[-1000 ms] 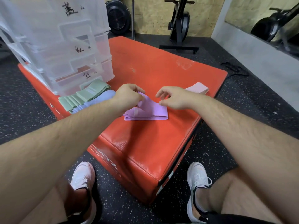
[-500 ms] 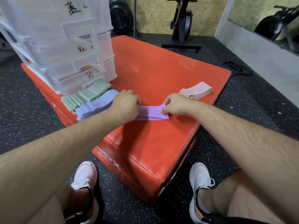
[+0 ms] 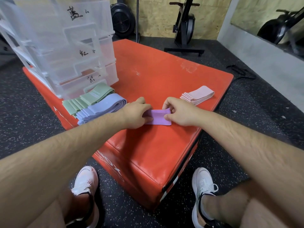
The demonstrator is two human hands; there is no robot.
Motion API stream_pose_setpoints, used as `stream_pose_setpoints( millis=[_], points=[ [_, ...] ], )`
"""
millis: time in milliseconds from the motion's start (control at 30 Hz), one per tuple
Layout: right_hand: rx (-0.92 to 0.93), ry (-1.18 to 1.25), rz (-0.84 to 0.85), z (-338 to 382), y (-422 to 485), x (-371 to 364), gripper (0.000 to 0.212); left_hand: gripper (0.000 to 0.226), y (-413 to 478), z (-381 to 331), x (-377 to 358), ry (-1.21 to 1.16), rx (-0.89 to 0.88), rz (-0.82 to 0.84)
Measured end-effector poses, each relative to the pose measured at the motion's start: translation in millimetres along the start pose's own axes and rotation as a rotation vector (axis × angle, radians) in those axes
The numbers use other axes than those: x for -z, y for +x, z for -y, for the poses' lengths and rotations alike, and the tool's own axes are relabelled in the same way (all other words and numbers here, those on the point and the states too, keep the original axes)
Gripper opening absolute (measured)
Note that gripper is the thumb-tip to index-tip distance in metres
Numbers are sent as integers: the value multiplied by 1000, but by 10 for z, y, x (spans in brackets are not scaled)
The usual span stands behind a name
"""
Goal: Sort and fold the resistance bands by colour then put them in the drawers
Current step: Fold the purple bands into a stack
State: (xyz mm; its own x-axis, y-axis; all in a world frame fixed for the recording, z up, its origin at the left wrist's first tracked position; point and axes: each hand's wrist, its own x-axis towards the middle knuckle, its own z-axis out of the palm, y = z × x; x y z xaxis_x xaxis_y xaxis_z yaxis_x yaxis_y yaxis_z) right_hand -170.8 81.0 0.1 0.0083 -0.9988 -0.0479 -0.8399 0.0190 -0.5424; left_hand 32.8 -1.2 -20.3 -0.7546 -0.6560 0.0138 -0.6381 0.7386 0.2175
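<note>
A purple resistance band point(image 3: 158, 117), folded into a short thick stack, lies on the red padded box point(image 3: 164, 76). My left hand point(image 3: 137, 115) grips its left end with fingers curled over it. My right hand point(image 3: 179, 111) pinches its right end between thumb and fingers. Left of them lie a stack of blue bands point(image 3: 102, 108) and a stack of green bands point(image 3: 88, 98). A stack of pink bands point(image 3: 198, 94) sits at the right edge. The clear plastic drawer unit point(image 3: 65, 46) stands at the back left, its drawers closed and labelled by hand.
The red box ends close on the right and front, with speckled black floor around it. My feet in white shoes point(image 3: 85, 183) stand below the box's front corner. An exercise bike point(image 3: 184, 28) and a fan point(image 3: 122, 18) stand by the far wall.
The purple band has been folded shorter: it went from a wide flat piece to a compact stack. Both hands moved closer together and now hold its two ends.
</note>
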Motion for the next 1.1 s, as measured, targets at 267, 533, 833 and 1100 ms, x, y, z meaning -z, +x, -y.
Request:
stream_pose_setpoints(
  millis=[267,533,833,1100],
  points=[
    [128,-128,11,-59,-74,-110,26,29,-98,-9,-25,175,-110,-59],
    [74,-27,-53,-135,-104,-95,25,28,-198,151,91,51,15,72],
    [-182,428,-208,-138,23,-19,33,27,-178,199,171,-541,217,-121],
    [4,-248,-177,-168,12,-117,10,24,-147,186,32,38,66,-174]
  ],
)
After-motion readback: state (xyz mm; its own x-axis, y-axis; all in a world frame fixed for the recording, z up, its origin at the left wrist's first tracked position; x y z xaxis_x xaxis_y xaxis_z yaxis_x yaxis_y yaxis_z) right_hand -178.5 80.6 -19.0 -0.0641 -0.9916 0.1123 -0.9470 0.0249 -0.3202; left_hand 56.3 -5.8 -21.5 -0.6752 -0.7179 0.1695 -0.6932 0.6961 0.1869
